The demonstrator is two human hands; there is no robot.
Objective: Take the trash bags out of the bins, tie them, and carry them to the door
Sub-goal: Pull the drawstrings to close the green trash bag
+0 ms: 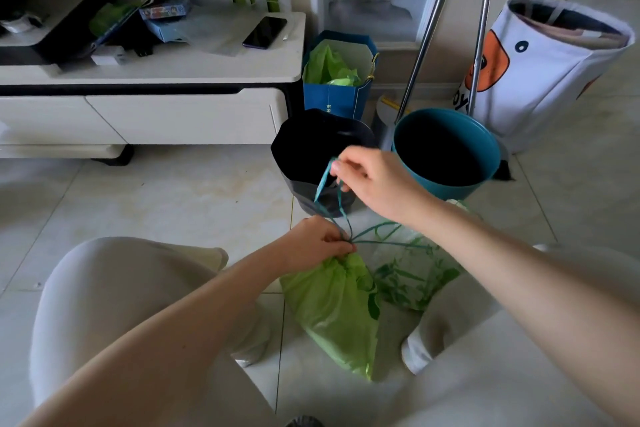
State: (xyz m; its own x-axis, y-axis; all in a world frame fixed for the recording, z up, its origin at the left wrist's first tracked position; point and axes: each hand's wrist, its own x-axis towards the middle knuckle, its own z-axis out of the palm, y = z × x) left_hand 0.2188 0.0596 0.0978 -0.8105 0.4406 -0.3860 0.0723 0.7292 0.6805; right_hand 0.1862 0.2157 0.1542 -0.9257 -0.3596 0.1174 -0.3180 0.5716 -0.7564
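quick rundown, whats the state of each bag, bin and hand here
green drawstring trash bag: on floor, neck cinched
teal round bin: upright, no bag
black bin: upright, open
blue paper bag: upright, open
left hand: pinching bag neck
right hand: pulling drawstring loop

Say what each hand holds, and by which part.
Left hand pinches the green trash bag at its gathered neck; right hand holds a loop of its drawstring.
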